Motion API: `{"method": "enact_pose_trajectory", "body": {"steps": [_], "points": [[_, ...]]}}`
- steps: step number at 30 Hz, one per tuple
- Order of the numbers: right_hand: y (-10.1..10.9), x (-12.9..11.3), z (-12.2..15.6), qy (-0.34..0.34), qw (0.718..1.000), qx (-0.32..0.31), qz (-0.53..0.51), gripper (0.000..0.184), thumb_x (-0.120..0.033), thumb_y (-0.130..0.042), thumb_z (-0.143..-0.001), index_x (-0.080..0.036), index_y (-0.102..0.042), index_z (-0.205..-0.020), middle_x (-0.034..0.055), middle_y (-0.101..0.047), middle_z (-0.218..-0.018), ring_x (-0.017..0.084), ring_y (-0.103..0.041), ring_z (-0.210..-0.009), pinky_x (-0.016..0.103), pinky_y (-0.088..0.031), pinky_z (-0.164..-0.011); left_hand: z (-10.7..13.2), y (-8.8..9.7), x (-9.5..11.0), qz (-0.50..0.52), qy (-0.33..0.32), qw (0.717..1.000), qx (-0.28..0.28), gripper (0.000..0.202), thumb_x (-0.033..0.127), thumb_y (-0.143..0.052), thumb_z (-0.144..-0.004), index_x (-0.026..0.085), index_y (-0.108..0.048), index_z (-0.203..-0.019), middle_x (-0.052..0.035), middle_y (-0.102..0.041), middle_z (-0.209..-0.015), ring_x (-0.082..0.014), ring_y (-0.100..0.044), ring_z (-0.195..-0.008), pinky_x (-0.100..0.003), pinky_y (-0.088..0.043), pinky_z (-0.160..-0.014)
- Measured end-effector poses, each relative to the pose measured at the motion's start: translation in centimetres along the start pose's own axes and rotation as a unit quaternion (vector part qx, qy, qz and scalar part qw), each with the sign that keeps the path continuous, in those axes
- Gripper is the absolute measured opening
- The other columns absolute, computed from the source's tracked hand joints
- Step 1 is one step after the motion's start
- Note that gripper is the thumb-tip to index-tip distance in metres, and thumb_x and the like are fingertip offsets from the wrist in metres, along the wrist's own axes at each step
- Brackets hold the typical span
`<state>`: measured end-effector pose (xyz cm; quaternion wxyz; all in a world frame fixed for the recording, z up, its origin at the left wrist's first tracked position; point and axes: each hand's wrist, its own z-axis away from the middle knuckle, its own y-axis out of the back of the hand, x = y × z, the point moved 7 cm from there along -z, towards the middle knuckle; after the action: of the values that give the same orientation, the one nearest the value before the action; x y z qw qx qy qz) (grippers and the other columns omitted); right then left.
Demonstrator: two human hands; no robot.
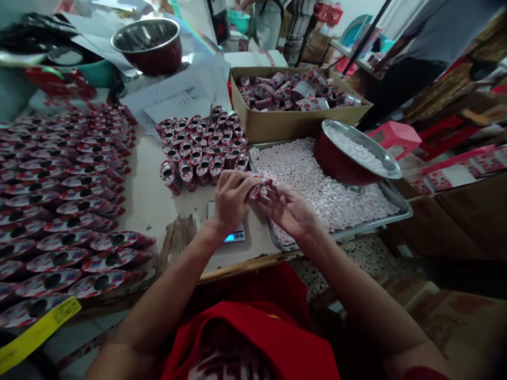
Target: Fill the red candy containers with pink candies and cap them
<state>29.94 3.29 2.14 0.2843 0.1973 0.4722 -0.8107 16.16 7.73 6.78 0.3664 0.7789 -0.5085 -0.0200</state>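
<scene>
My left hand (232, 200) is closed around a small red-and-white printed container (254, 192), tilted so that its opening faces right. My right hand (291, 211) is cupped at that opening, with a few small white pieces at its fingertips. Beneath my left hand lies a digital scale (236, 237) with a lit blue display, partly hidden. To the right, a metal tray (406, 211) is spread with the same small white pieces (336, 206). In it a tilted dark red bowl (332, 158) with a steel inside holds more of them.
Rows of printed containers with dark holes on top (63, 211) cover the left; a smaller group (202, 142) stands ahead. A cardboard box (273, 124) holds many more. Another steel-lined bowl (158, 60) sits at the back left. A person (447, 42) stands at the right, near a pink stool (396, 134).
</scene>
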Motion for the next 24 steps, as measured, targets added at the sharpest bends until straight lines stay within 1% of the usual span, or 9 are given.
{"method": "enact_pose_trajectory", "body": {"steps": [3, 7, 14, 16, 18, 20, 21, 22, 24], "points": [[0.0, 0.5, -0.2, -0.026, 0.998, 0.006, -0.057, 0.030, -0.014, -0.041, -0.108, -0.016, -0.071, -0.108, 0.0077, -0.082, -0.093, 0.017, -0.079, -0.086, 0.031, -0.067, -0.086, 0.7, -1.6, -1.4, 0.004, 0.061, 0.998, -0.004, 0.022, 0.020, -0.080, -0.091, 0.026, -0.075, -0.111, -0.0057, -0.075, -0.109, -0.0256, -0.062, -0.107, -0.042, -0.049, -0.101], [1.1, 0.2, -1.1, -0.031, 0.998, 0.036, -0.039, 0.029, -0.005, -0.043, -0.105, -0.010, -0.072, -0.107, 0.0111, -0.082, -0.093, 0.018, -0.079, -0.084, 0.029, -0.068, -0.083, 1.1, -2.0, -2.0, 0.030, 0.118, 0.993, 0.008, 0.025, 0.015, -0.081, -0.086, 0.025, -0.074, -0.108, -0.0037, -0.075, -0.107, -0.0247, -0.065, -0.105, -0.040, -0.048, -0.099], [1.7, 0.0, -2.4, 0.007, 0.998, 0.025, 0.054, 0.038, 0.011, -0.056, -0.083, -0.016, -0.079, -0.097, 0.0035, -0.084, -0.096, 0.011, -0.078, -0.088, 0.022, -0.063, -0.098, 0.8, -1.6, -1.8, 0.070, 0.165, 0.984, 0.023, 0.030, 0.013, -0.084, -0.082, 0.024, -0.073, -0.107, -0.0047, -0.075, -0.108, -0.0251, -0.066, -0.105, -0.039, -0.051, -0.096], [2.2, -0.7, -2.3, 0.033, 0.994, 0.032, 0.099, 0.032, 0.008, -0.062, -0.080, -0.017, -0.080, -0.088, 0.0037, -0.084, -0.095, 0.012, -0.079, -0.090, 0.023, -0.062, -0.100, 1.1, -1.1, -2.1, 0.062, 0.185, 0.980, 0.035, 0.031, 0.013, -0.084, -0.081, 0.023, -0.073, -0.107, -0.0048, -0.075, -0.108, -0.0249, -0.066, -0.105, -0.039, -0.051, -0.098], [2.0, -2.5, -1.7, 0.109, 0.981, 0.027, 0.156, 0.024, 0.002, -0.071, -0.079, -0.018, -0.082, -0.086, 0.0027, -0.084, -0.092, 0.014, -0.080, -0.092, 0.028, -0.062, -0.102, 1.6, -0.7, -2.6, 0.071, 0.220, 0.972, 0.042, 0.030, 0.013, -0.085, -0.080, 0.023, -0.073, -0.105, -0.0046, -0.074, -0.105, -0.0243, -0.066, -0.104, -0.038, -0.051, -0.097], [0.3, -4.8, -0.5, 0.212, 0.942, -0.009, 0.261, 0.019, -0.007, -0.077, -0.081, -0.021, -0.085, -0.091, 0.0019, -0.085, -0.095, 0.018, -0.080, -0.096, 0.034, -0.062, -0.102, 2.4, -0.8, -3.3, 0.122, 0.267, 0.956, 0.022, 0.030, 0.016, -0.087, -0.078, 0.022, -0.073, -0.104, -0.0037, -0.074, -0.103, -0.0231, -0.067, -0.101, -0.036, -0.052, -0.093], [-1.0, -5.7, 0.1, 0.264, 0.905, -0.037, 0.331, 0.019, -0.011, -0.077, -0.083, -0.023, -0.086, -0.095, 0.0019, -0.085, -0.098, 0.019, -0.080, -0.098, 0.036, -0.062, -0.102, 2.8, -1.1, -3.5, 0.162, 0.291, 0.943, 0.004, 0.031, 0.019, -0.088, -0.077, 0.022, -0.073, -0.104, -0.0031, -0.074, -0.102, -0.0222, -0.068, -0.098, -0.034, -0.053, -0.091], [-2.5, -6.3, 0.8, 0.310, 0.856, -0.067, 0.408, 0.020, -0.012, -0.075, -0.086, -0.024, -0.087, -0.098, 0.0021, -0.085, -0.101, 0.020, -0.079, -0.101, 0.038, -0.062, -0.101, 3.3, -1.5, -3.6, 0.206, 0.314, 0.927, -0.015, 0.033, 0.021, -0.089, -0.076, 0.022, -0.073, -0.105, -0.0024, -0.075, -0.101, -0.0213, -0.069, -0.096, -0.032, -0.053, -0.088], [-5.5, -6.4, 1.7, 0.373, 0.735, -0.128, 0.552, 0.027, -0.009, -0.067, -0.090, -0.025, -0.087, -0.099, 0.0031, -0.085, -0.105, 0.022, -0.078, -0.103, 0.038, -0.061, -0.099, 4.0, -2.1, -3.6, 0.276, 0.349, 0.895, -0.039, 0.036, 0.025, -0.090, -0.074, 0.021, -0.073, -0.106, -0.0013, -0.075, -0.100, -0.0196, -0.070, -0.091, -0.030, -0.054, -0.083]]}}
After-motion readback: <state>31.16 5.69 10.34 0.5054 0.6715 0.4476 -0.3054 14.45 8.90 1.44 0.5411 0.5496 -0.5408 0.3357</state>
